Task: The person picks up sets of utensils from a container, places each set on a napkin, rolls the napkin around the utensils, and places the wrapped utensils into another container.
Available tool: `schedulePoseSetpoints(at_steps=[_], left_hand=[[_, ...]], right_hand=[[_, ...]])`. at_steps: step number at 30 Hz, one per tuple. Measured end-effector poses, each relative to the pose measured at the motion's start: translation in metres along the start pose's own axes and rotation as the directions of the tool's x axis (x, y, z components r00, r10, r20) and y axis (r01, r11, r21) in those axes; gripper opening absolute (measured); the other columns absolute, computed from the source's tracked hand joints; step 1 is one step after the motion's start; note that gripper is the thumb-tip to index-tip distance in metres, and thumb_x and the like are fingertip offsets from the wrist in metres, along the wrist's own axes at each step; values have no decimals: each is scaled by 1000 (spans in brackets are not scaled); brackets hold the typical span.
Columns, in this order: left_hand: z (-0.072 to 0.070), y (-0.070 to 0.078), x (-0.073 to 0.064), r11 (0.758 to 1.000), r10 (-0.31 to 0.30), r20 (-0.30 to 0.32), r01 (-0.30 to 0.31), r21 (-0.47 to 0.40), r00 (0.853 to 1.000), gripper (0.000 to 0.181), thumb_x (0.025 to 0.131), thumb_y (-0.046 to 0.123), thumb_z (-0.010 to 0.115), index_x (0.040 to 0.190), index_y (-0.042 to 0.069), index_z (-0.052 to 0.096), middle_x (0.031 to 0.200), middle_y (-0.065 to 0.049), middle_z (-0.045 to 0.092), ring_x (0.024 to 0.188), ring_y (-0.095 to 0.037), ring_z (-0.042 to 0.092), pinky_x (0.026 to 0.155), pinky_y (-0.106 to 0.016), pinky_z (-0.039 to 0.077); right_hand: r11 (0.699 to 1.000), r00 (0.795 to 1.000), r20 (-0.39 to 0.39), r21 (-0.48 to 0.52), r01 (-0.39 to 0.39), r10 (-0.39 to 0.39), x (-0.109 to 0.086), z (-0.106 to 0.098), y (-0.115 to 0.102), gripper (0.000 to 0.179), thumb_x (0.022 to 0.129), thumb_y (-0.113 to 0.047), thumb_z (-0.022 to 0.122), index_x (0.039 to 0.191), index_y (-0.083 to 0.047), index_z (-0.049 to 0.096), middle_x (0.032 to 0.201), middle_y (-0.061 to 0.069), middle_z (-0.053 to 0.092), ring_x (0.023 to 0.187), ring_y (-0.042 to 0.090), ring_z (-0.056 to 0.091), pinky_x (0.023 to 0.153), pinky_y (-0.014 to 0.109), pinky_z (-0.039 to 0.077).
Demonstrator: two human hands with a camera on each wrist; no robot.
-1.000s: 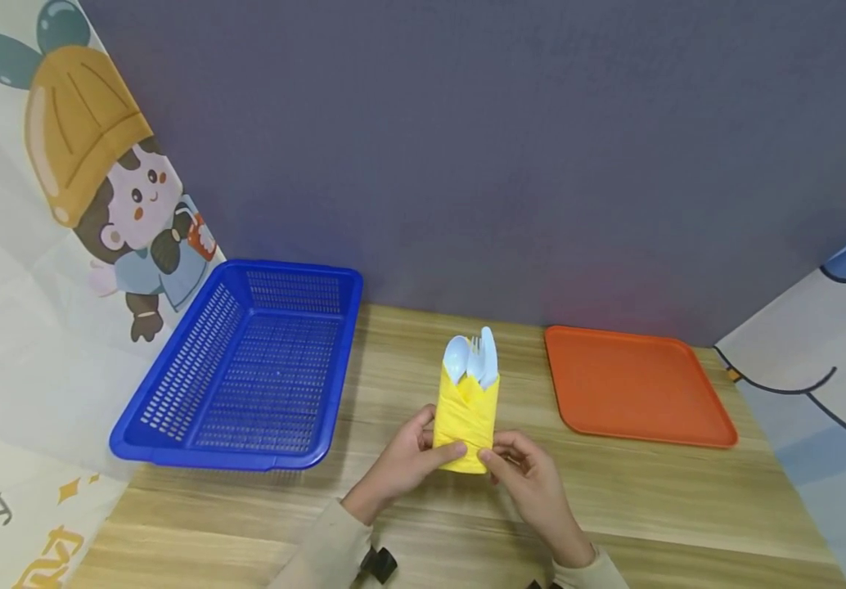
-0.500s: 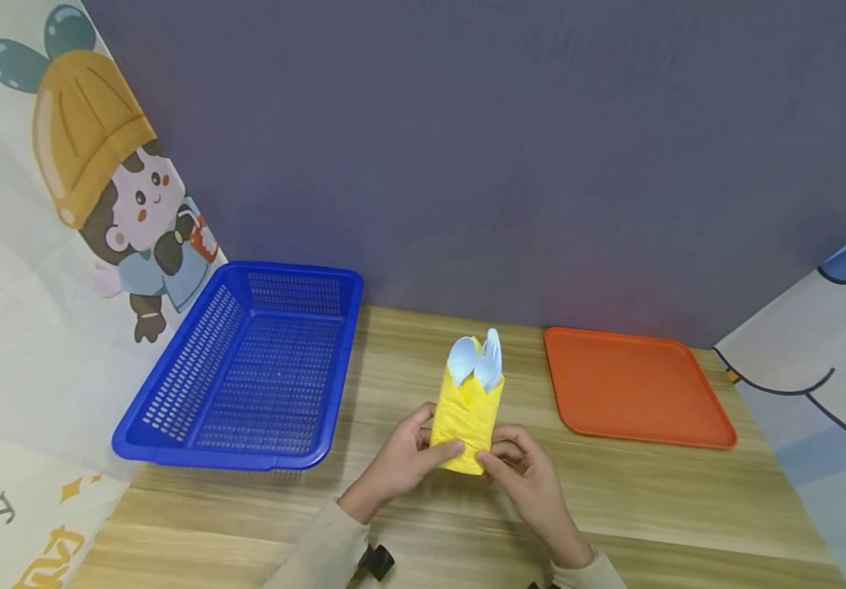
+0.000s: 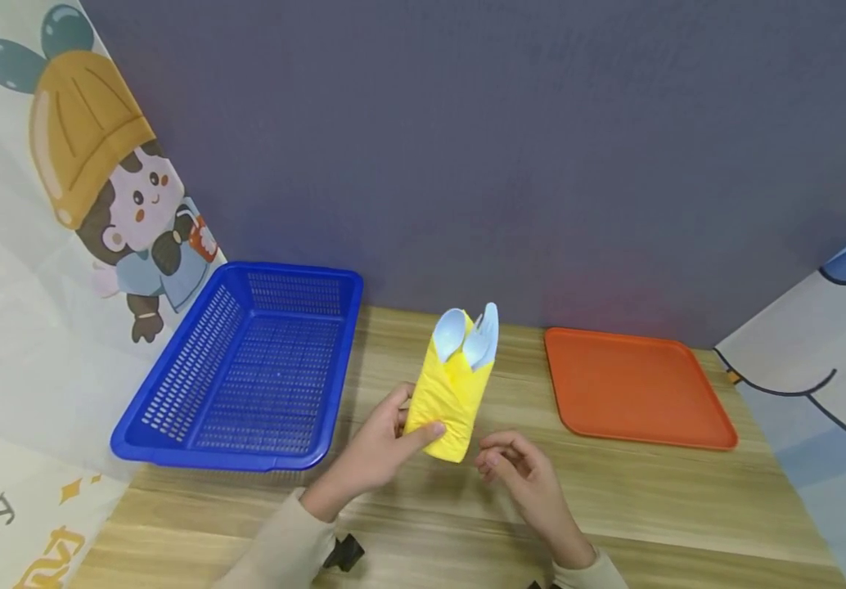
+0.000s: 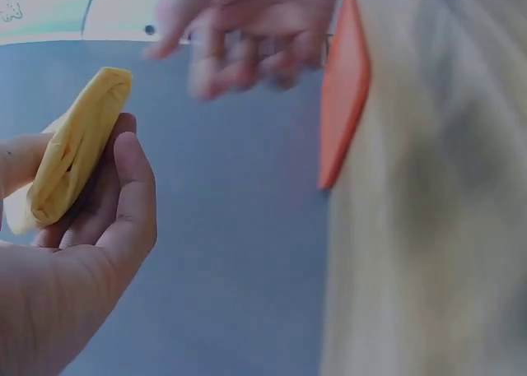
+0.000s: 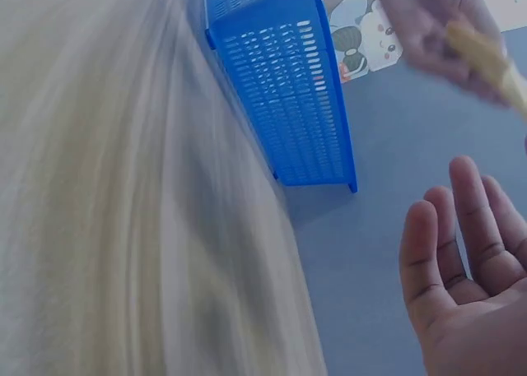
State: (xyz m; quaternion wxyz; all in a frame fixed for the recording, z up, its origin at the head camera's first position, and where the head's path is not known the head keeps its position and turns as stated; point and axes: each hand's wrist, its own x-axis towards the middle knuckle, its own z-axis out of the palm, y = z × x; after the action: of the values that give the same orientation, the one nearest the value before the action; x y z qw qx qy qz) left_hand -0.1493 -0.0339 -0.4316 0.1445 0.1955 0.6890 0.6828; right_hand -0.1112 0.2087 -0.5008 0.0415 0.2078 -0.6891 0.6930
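Note:
A yellow napkin (image 3: pixel 448 406), folded into a pouch, is held above the table by my left hand (image 3: pixel 373 448), thumb on its front face and fingers behind it. Out of its top stick a pale blue plastic spoon (image 3: pixel 449 331), a fork (image 3: pixel 475 347) and a knife (image 3: pixel 490 329). In the left wrist view the folded bottom of the napkin (image 4: pixel 78 150) sits between thumb and fingers. My right hand (image 3: pixel 528 483) is just right of the pouch, apart from it. The right wrist view shows its fingers (image 5: pixel 473 220) loosely bent with nothing in them.
A blue perforated plastic basket (image 3: pixel 326 401) stands at the left of the wooden table (image 3: pixel 651 507). An orange tray (image 3: pixel 636 388) lies flat at the right. Behind them rises a grey panel (image 3: pixel 467 164), with printed cartoon sheets on either side.
The right hand has let go of the pouch's lower edge. My left hand has lifted the pouch up and slightly left, tilting its top to the right.

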Motion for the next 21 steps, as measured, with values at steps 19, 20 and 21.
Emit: schedulePoseSetpoints(at_steps=[19,20,21], left_hand=[[-174,31,31,918,-392,-154,397,2,907,53,104,11,52,143,-12,24,129,-28,47,107,-27,60,92,-39,54],[-179,26,33,898,-435,-156,441,3,887,53,104,11,51,144,-12,24,129,-28,46,107,-28,60,92,-39,54],[-183,22,34,876,-476,-160,483,4,865,54,104,10,51,144,-13,24,129,-28,46,107,-28,60,93,-39,53]], right_hand=[[999,1000,-9,-43,20,-20,-11,-14,11,16,98,14,50,105,9,63,91,18,68,79,26,65,64,35,57],[999,1000,-11,-46,16,-16,-11,-15,11,16,98,13,50,105,9,63,91,18,68,79,25,65,64,35,57],[999,1000,-12,-49,13,-14,-12,-15,11,16,98,13,50,105,8,63,91,18,68,79,25,65,64,35,57]])
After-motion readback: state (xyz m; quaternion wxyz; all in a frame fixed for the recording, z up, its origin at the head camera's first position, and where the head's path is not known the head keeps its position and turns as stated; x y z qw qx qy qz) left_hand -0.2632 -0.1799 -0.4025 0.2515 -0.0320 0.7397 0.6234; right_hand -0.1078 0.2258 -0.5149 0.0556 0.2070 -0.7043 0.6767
